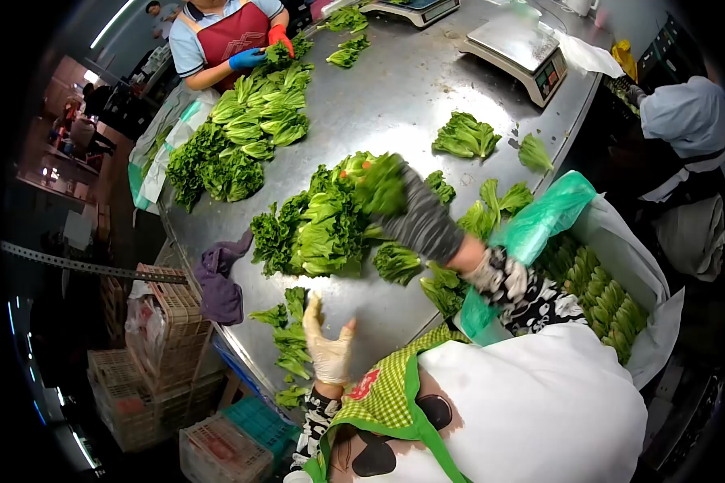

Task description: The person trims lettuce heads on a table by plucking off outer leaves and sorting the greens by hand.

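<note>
My left hand [328, 346], in a pale thin glove, is held over the metal table's near edge with fingers and thumb apart, holding nothing. Loose green leaves [292, 342] lie just left of it. My right hand [419, 209], in a dark grey glove, reaches across the table and grips a head of lettuce [383, 187], smeared by motion; its fingertips are hidden. That head is at the right side of a pile of lettuce [322, 229]. Small orange-red spots beside it cannot be made out. Single heads [396, 263] lie below my right forearm.
At my right stands a lined crate packed with lettuce [592, 282], green plastic [552, 213] over its edge. A scale [524, 52] sits at the far right. Across the table a co-worker [229, 40] handles lettuce. A purple cloth [221, 278] hangs over the left edge, above stacked crates [157, 346].
</note>
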A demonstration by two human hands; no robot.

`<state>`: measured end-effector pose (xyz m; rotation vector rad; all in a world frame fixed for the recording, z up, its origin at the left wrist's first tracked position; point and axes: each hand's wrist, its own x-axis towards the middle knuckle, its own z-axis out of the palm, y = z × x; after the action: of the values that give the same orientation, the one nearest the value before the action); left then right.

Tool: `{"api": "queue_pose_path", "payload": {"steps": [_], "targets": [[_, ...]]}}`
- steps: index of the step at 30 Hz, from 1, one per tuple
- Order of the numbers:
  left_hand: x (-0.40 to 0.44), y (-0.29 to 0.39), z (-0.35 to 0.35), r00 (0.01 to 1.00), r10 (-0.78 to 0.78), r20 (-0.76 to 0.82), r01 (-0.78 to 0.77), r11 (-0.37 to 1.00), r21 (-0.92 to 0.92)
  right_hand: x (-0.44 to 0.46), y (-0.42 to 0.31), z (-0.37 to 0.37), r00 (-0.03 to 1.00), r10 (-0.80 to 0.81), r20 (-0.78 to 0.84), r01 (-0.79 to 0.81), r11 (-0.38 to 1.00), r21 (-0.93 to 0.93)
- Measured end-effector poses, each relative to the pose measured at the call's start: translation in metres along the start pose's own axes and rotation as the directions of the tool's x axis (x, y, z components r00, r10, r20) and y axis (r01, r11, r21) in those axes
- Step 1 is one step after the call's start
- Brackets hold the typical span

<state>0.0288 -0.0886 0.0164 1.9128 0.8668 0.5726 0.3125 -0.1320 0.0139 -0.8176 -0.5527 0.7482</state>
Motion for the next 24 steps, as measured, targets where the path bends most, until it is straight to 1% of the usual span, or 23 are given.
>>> {"api": "queue_pose_path", "payload": {"steps": [1, 2, 3, 4, 5, 7, 8, 9, 10, 12, 13, 14, 15, 16, 17, 18, 19, 20, 21, 22, 24], "targets": [[-0.001, -0.011, -0.004, 0.998, 0.017, -0.055, -0.015, 0.999, 0.038, 0.007, -0.019, -0.011, 0.991, -0.133, -0.021, 0.125, 0.967, -0.224], [-0.002, -0.018, -0.008, 0.992, 0.052, -0.115, -0.044, 0.997, 0.069, 0.014, -0.039, -0.023, 0.964, -0.263, -0.041, 0.218, 0.869, -0.444], [-0.004, -0.035, -0.016, 0.982, 0.11, -0.151, -0.069, 0.965, 0.254, 0.012, -0.075, -0.028, 0.865, -0.478, 0.15, 0.379, 0.429, -0.82], [-0.008, -0.046, -0.023, 0.978, 0.109, -0.178, -0.038, 0.932, 0.36, 0.034, -0.07, -0.089, 0.932, -0.355, 0.071, 0.174, 0.267, -0.948], [-0.011, -0.052, -0.028, 0.97, 0.107, -0.22, 0.007, 0.886, 0.463, 0.044, -0.08, -0.114, 0.936, -0.352, -0.012, 0.076, 0.236, -0.969], [-0.015, -0.054, -0.041, 0.949, 0.079, -0.305, 0.085, 0.868, 0.49, 0.065, -0.1, -0.16, 0.923, -0.34, -0.178, -0.124, 0.175, -0.977], [-0.018, -0.059, -0.048, 0.943, 0.067, -0.326, 0.115, 0.853, 0.508, 0.072, -0.104, -0.196, 0.869, -0.306, -0.389, -0.239, 0.428, -0.872], [-0.017, -0.065, -0.052, 0.944, 0.061, -0.324, 0.125, 0.843, 0.523, 0.07, -0.107, -0.225, 0.773, -0.229, -0.591, -0.335, 0.643, -0.688], [-0.019, -0.087, -0.055, 0.927, 0.063, -0.369, 0.131, 0.87, 0.476, 0.061, -0.109, -0.238, 0.748, -0.281, -0.602, -0.396, 0.539, -0.744], [-0.025, -0.107, -0.057, 0.898, -0.027, -0.439, 0.211, 0.902, 0.376, 0.053, -0.111, -0.256, 0.708, -0.377, -0.598, -0.506, 0.32, -0.801], [-0.028, -0.116, -0.057, 0.876, -0.088, -0.473, 0.265, 0.909, 0.321, 0.053, -0.108, -0.261, 0.649, -0.366, -0.667, -0.596, 0.302, -0.744], [-0.029, -0.114, -0.056, 0.867, -0.123, -0.483, 0.286, 0.916, 0.281, 0.052, -0.109, -0.248, 0.624, -0.404, -0.669, -0.6, 0.3, -0.741], [-0.031, -0.112, -0.054, 0.884, -0.09, -0.458, 0.258, 0.912, 0.319, 0.05, -0.108, -0.234, 0.601, -0.439, -0.668, -0.603, 0.3, -0.739], [-0.031, -0.109, -0.051, 0.897, -0.055, -0.438, 0.229, 0.906, 0.356, 0.056, -0.093, -0.265, 0.755, -0.436, -0.49, -0.522, 0.054, -0.852], [-0.029, -0.106, -0.05, 0.896, -0.011, -0.443, 0.204, 0.898, 0.391, 0.059, -0.084, -0.281, 0.867, -0.409, -0.284, -0.385, -0.188, -0.904], [-0.027, -0.108, -0.047, 0.895, 0.055, -0.442, 0.152, 0.896, 0.418, 0.069, -0.072, -0.292, 0.884, -0.392, -0.253, -0.367, -0.249, -0.896], [-0.021, -0.088, -0.05, 0.921, 0.056, -0.386, 0.174, 0.827, 0.534, 0.068, -0.072, -0.282, 0.886, -0.381, -0.264, -0.38, -0.269, -0.885], [-0.016, -0.072, -0.052, 0.912, 0.157, -0.378, 0.127, 0.769, 0.626, 0.069, -0.068, -0.287, 0.876, -0.383, -0.293, -0.407, -0.259, -0.876], [-0.016, -0.063, -0.054, 0.915, 0.116, -0.387, 0.194, 0.713, 0.674, 0.073, -0.066, -0.28, 0.858, -0.388, -0.337, -0.444, -0.23, -0.866], [-0.014, -0.053, -0.056, 0.914, 0.024, -0.406, 0.301, 0.633, 0.713, 0.075, -0.061, -0.279, 0.833, -0.396, -0.387, -0.487, -0.19, -0.853], [-0.013, -0.055, -0.06, 0.913, 0.014, -0.408, 0.319, 0.601, 0.733, 0.074, -0.059, -0.27, 0.763, -0.427, -0.486, -0.579, -0.116, -0.807]]}}
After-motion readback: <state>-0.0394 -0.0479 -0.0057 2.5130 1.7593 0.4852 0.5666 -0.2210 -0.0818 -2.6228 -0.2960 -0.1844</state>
